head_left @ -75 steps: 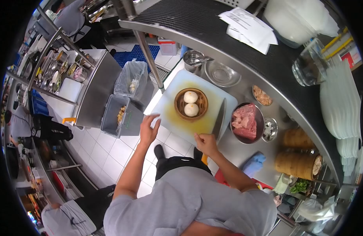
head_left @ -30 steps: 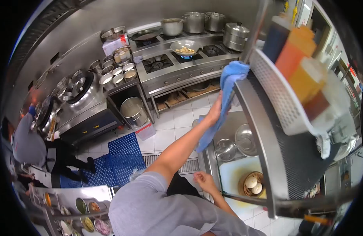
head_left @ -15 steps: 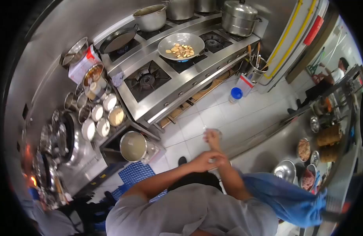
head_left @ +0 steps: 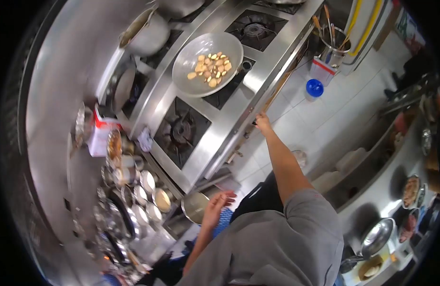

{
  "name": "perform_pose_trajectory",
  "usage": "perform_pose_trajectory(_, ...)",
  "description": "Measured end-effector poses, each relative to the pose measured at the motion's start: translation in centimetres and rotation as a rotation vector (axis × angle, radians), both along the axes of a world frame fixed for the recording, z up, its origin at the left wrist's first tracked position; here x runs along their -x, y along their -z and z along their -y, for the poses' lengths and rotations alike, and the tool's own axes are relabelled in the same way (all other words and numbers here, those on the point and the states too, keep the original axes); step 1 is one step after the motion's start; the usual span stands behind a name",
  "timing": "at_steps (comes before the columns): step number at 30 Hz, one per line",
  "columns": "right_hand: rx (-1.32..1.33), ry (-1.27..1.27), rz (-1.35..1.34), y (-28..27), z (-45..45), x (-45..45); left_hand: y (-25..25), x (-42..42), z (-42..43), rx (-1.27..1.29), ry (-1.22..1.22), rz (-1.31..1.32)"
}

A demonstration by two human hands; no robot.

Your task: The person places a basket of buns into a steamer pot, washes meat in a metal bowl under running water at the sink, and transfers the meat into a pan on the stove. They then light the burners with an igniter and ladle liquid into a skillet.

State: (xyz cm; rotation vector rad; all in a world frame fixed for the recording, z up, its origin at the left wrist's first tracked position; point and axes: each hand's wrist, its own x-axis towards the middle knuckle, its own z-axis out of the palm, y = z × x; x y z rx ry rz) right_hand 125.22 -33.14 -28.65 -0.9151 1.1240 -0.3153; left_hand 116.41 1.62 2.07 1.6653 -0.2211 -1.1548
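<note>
a round grey pan (head_left: 184,62) sits on the steel stove (head_left: 254,82), with brown and pale yellow food pieces (head_left: 208,74) lying loosely inside.

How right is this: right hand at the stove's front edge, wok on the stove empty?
Wrong on the wok: it isn't empty. The head view shows food pieces in it. The right hand is at the front edge of the stove.

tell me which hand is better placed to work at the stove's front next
Probably the right hand: it is at the stove's front, near the pan, while the left hand is farther back, by the metal pot.
</note>
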Motion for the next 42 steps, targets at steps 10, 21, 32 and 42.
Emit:
perform_pose_trajectory(10, 0.128, 0.272, -0.004, 5.0, 0.1, -6.0, -0.7, -5.7, 16.0, -0.252, 0.196, -0.128)
perform_pose_trajectory(21, -0.128, 0.397, -0.064, 2.7, 0.3, -4.9, 2.8, -6.5, 20.6, -0.373, 0.388, -0.294)
perform_pose_trajectory(32, -0.194, 0.366, -0.096, 2.9, 0.6, -5.1, 3.5, -6.1, 21.8, -0.379, 0.464, -0.272)
perform_pose_trajectory(42, -0.303, 0.378, -0.115, 1.9, 1.1, -4.9, 3.5, -5.4, 21.9, -0.388, 0.447, -0.247)
